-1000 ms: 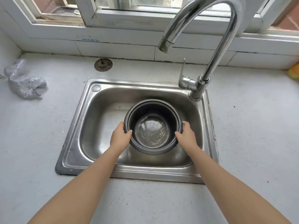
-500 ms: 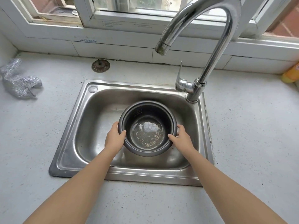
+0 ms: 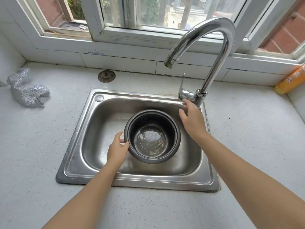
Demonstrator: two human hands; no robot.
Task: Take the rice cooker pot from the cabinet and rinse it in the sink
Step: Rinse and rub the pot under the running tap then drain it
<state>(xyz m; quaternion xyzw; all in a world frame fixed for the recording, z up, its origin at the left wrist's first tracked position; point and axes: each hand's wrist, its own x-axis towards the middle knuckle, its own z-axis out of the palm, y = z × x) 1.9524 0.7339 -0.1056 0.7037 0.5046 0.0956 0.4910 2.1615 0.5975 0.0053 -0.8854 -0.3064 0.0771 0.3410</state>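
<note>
The dark rice cooker pot [image 3: 152, 138] stands upright in the steel sink [image 3: 92, 129], its scratched bottom showing. My left hand [image 3: 117, 149] grips the pot's left rim. My right hand [image 3: 191, 119] is off the pot, fingers apart, raised at the sink's back right corner just below the tap lever [image 3: 182, 86]. The chrome tap [image 3: 214, 47] arches over the sink; no water runs from its spout [image 3: 169, 62].
A silver mesh scrubbing cloth [image 3: 26, 88] lies on the counter at the left. A round drain strainer [image 3: 106, 76] rests behind the sink. An orange bottle [image 3: 292, 80] stands at the far right by the window sill.
My right hand has let go of the pot's right rim and risen toward the tap lever. My left hand still holds the pot, which sits in the same place.
</note>
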